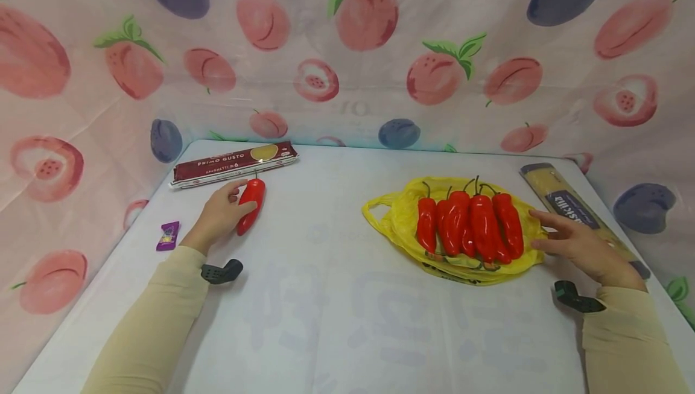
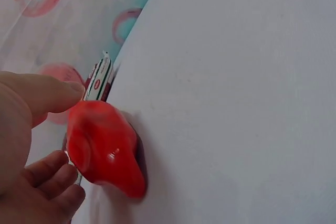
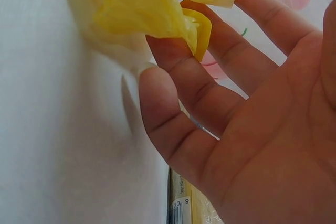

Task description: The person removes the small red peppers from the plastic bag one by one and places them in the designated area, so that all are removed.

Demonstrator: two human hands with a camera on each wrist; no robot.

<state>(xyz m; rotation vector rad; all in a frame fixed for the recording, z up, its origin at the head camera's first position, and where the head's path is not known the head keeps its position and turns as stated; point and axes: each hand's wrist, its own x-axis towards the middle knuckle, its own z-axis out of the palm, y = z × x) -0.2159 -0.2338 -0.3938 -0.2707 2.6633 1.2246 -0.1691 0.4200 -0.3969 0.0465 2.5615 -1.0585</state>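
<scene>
My left hand [image 1: 219,210] is round a red pepper [image 1: 257,192] at the left of the table, thumb across one side and bent fingers on the other. The left wrist view shows that pepper [image 2: 105,145] between thumb and lower fingers; part of its far side is hidden. My right hand [image 1: 583,246] has spread fingers at the right edge of a yellow plastic bag [image 1: 399,225]. Its fingertips meet the crumpled bag [image 3: 142,9] in the right wrist view. Several red peppers [image 1: 483,225] with dark stems lie side by side on the bag.
A dark red spaghetti packet [image 1: 233,165] lies at the back left, beyond the left hand. A small purple wrapped sweet [image 1: 168,236] is left of that hand. Behind the right hand lies a yellow and dark pasta packet [image 1: 564,201]. Fruit-patterned cloth [image 1: 374,80] borders the white table [image 1: 326,309].
</scene>
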